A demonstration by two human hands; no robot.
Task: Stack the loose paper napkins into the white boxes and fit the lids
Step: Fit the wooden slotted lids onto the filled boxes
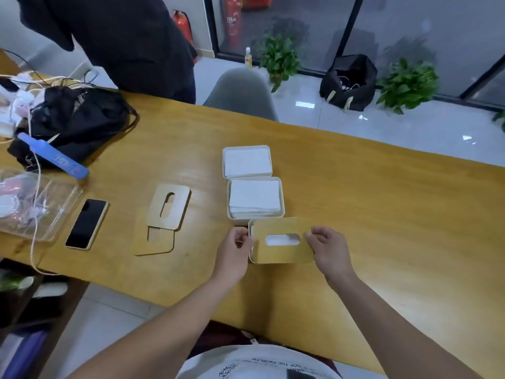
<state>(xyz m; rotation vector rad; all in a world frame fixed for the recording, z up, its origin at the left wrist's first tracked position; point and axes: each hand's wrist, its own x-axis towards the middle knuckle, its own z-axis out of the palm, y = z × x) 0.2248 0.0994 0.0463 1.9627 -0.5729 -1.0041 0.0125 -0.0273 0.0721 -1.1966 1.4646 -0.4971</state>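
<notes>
Person is fitting the lid (284,251) onto the nearest box (252,259). Left hand (235,251) and right hand (329,250) are at its L and R edges, fingers (313,236) curled and pinching the lid, prob to keep it level while it seats; it sits slightly skewed, not fully down.

Beyond the nearest box, 2 more boxes in a row: middle box (282,212) touching it, far box (269,154) next, both open and filled w/ napkins (255,196).

L of the nearest box: 2 spare lids (169,206) overlapped on the worktop (382,201), prob waiting for those 2.

Count: 3 boxes, 3 lids, 1 phone (87,224) further L.
</notes>
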